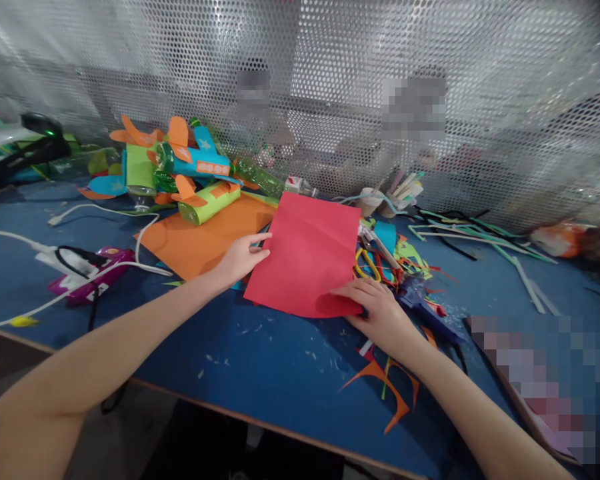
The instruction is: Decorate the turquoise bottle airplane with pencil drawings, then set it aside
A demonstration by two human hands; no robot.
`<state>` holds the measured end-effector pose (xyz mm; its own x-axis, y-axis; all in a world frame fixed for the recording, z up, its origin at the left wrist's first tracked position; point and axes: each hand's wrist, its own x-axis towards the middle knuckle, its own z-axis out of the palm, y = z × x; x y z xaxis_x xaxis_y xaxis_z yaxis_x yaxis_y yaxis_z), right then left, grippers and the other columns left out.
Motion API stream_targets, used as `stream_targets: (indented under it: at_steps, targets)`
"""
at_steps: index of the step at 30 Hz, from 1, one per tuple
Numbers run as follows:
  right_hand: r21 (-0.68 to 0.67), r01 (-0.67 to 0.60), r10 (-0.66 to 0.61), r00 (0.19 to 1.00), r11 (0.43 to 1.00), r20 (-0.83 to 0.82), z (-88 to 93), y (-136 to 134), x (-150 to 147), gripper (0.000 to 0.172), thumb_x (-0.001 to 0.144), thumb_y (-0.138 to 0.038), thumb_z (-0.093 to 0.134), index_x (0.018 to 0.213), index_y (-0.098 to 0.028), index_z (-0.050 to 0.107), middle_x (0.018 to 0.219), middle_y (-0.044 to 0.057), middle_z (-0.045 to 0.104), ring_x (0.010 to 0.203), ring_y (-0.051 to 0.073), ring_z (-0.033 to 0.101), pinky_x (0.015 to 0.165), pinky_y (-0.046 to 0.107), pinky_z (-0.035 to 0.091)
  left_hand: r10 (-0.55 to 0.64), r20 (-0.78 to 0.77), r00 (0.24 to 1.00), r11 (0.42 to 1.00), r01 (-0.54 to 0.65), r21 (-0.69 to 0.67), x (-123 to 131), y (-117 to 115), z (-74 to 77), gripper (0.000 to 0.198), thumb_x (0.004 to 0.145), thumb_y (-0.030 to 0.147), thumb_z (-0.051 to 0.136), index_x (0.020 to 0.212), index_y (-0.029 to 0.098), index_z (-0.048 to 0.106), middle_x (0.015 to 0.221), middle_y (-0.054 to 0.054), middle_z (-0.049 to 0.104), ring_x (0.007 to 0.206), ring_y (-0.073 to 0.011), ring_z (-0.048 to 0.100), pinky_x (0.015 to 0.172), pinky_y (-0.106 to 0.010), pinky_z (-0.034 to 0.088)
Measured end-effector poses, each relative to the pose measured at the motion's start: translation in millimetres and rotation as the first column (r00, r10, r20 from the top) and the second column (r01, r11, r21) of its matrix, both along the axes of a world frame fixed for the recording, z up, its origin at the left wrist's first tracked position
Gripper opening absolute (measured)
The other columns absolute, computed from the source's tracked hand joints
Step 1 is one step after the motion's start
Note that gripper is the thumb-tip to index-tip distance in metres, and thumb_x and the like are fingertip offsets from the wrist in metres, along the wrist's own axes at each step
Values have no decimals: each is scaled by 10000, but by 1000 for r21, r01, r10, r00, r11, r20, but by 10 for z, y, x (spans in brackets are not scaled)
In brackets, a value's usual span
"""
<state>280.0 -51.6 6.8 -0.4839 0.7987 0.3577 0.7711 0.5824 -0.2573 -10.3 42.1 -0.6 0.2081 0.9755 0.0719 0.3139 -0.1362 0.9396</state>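
Observation:
A sheet of red paper [310, 260] lies at the middle, with a faint crease across its upper part and its lower edge bowed. My right hand [380, 310] holds the sheet's lower right corner, fingers on top and thumb beneath. At the left edge, my left hand [243, 260] has its index finger and thumb apart, tips against the paper. Under and left of the red sheet is a large orange sheet [205, 247]. Close to my right hand are yellow-handled scissors [367, 265] and a blue glue gun [430, 310].
Bottle crafts with paper fins [200, 160] stand at the back left. A purple power strip [97, 275] with white cables lies left. Orange paper scraps [380, 387] are near the front edge. Cups of markers [400, 193] and thin strips [480, 233] sit behind, before a perforated metal screen [330, 80].

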Motion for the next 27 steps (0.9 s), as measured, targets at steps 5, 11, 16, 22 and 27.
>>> stream_targets:
  at_steps: [5,11,16,22,27]
  targets:
    - [-15,-11,11,1000,1000,19,-15,-5,4,296,752,-65,571,977,-223,681,1004,44,713,964,228,645,890,441,493,71,-432,899,891,138,433,-38,-118,156,206,788,268,648,972,187,693,1263,-120,484,1228,-285,457,1050,-449,358]
    - [14,3,-4,995,1000,99,73,-77,19,178,803,-187,620,972,-194,676,983,53,733,895,231,685,962,480,462,-428,-714,554,730,677,88,-81,-449,506,523,713,619,657,1040,212,636,1141,-73,570,1081,-239,526,931,-343,420]
    - [-14,62,-62,997,998,36,99,-102,-33,119,861,-263,582,886,-219,689,922,44,730,884,210,675,819,364,532,-349,-777,524,730,672,126,-41,-545,480,512,718,605,648,1015,189,612,1125,-94,568,1046,-249,517,898,-335,403]
    - [-117,274,-284,955,955,-79,50,-60,-87,188,845,-401,569,896,-223,596,860,52,685,725,207,652,649,318,519,-371,-681,631,738,646,196,-35,-360,343,307,908,370,480,752,187,670,754,-41,645,788,-179,569,772,-301,405]
    - [-226,415,-448,886,881,-122,7,-15,-81,312,815,-458,574,1003,-238,459,683,-11,613,512,175,569,520,286,444,-354,-593,724,848,516,124,-48,-265,256,227,829,393,577,808,200,695,769,-40,682,700,-174,590,625,-271,395]
